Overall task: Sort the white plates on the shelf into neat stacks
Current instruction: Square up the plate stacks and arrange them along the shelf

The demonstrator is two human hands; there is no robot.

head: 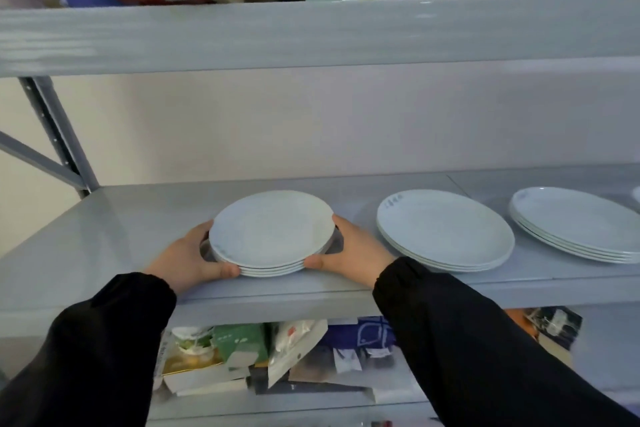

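Our left hand and right hand cup opposite sides of the small stack of round white plates, fingers curled around the back rims and thumbs pressed against the front edges, so both hands are closed on the stack. It sits near the front of the grey metal shelf, left of two wider stacks: the middle stack of larger white plates just beside our right hand, and the right-hand stack of white plates further along.

We judge these plates to be rigid, smooth glazed ware, likely slippery at the rims and liable to chip or break if knocked. Four or so together will carry some weight. Holding them low at opposite rims, with fingers under the bottom plate, should keep the layers from sliding apart. The edges look slightly stepped, so squeezing gently inward would square them.
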